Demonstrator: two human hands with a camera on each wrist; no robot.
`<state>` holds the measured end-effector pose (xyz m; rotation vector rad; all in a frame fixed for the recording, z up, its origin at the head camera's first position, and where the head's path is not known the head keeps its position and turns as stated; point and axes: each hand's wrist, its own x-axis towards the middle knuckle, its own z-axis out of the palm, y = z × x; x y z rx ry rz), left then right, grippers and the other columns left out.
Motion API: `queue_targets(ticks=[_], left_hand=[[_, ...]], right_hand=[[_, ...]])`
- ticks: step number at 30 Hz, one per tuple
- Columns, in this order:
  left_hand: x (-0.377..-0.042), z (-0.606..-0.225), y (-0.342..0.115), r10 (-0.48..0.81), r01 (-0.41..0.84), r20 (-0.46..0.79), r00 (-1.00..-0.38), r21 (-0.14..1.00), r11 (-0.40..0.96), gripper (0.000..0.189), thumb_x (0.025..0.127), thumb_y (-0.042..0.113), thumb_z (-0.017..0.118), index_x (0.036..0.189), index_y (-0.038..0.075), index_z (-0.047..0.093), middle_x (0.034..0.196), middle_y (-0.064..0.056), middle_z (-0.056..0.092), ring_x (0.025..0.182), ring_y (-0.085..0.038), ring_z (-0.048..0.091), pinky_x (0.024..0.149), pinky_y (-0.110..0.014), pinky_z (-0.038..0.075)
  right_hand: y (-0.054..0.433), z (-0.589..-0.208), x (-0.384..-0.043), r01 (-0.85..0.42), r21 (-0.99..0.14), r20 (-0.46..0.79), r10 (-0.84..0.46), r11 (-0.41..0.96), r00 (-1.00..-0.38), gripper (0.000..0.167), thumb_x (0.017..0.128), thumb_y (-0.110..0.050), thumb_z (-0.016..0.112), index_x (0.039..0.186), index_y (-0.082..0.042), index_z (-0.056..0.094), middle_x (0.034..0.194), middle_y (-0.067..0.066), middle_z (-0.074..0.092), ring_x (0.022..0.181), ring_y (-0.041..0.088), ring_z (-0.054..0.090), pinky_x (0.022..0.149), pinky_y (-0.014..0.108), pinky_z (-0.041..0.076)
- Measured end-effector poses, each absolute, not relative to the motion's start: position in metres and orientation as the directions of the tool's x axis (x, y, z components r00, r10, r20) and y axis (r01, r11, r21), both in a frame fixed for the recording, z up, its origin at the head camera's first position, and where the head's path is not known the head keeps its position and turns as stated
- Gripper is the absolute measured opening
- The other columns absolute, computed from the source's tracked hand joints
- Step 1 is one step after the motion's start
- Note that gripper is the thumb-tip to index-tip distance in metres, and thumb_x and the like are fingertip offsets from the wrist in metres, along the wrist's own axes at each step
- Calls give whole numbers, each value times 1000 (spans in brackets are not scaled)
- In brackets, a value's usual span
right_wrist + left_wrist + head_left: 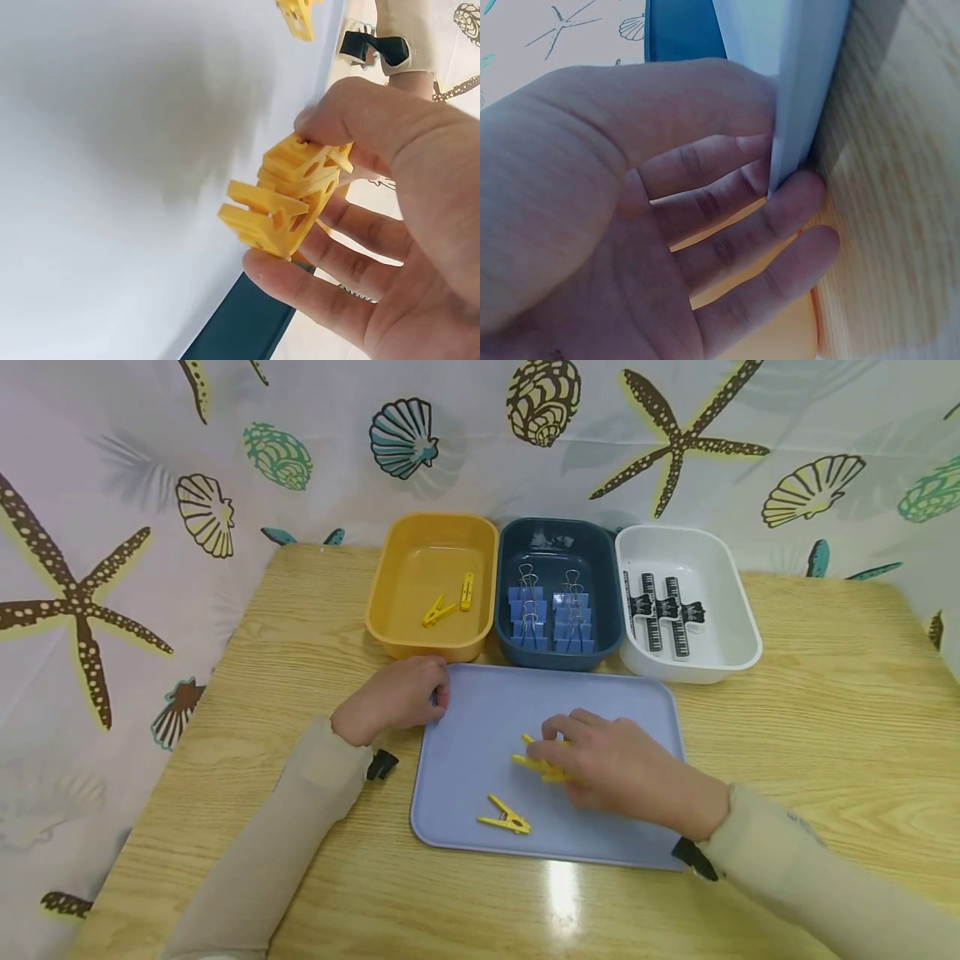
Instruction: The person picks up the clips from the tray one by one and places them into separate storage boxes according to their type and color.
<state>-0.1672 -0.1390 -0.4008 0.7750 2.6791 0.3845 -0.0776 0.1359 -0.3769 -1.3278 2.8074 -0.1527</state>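
My left hand [401, 692] grips the upper left corner of the pale blue tray [480, 743]. In the left wrist view, its thumb lies against the tray rim [795, 97] and the fingers are bent around the edge. Over the middle of the tray, my right hand [615, 768] holds a bunch of yellow clothespins [281, 195] between thumb and fingers. How many are in the bunch is hard to tell. One more yellow clothespin [508, 817] lies on the tray near its front edge, to the left of the right hand.
Behind the tray stand three bins side by side. The yellow bin [382, 610] contains two yellow clothespins [438, 612]. Several blue binder clips [528, 614] stand in the dark blue bin [558, 539]. Black-and-white clips [666, 608] lie in the white bin [723, 635]. A patterned curtain [480, 452] hangs behind.
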Motion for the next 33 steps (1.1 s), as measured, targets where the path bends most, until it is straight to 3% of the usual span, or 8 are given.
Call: queue_targets(ticks=[11,22,33], left_hand=[[-168,-402,-140,559,474,-222,-799,339,813,13,84,9,67,72,13,65,86,-1,57,76,-18,53,68,-28,45],[-167,-399,-138,543,453,-239,-805,344,823,15,84,7,65,70,13,65,85,-3,58,74,-18,53,64,-26,44],[-168,-400,-139,550,459,-242,-799,344,819,16,83,8,66,69,14,64,85,-3,58,75,-18,52,64,-27,43]], right_hand=[[128,-364,-93,-758,-86,28,-759,647,-651,52,73,-18,80,120,-29,63,112,-1,64,95,17,60,52,25,47],[117,-355,-110,-773,-82,62,-771,629,-633,48,74,-17,78,119,-27,63,114,1,64,93,18,60,61,30,53],[100,-344,-125,-785,-92,89,-780,613,-620,46,77,-19,76,120,-27,62,117,2,64,96,19,61,58,27,52]])
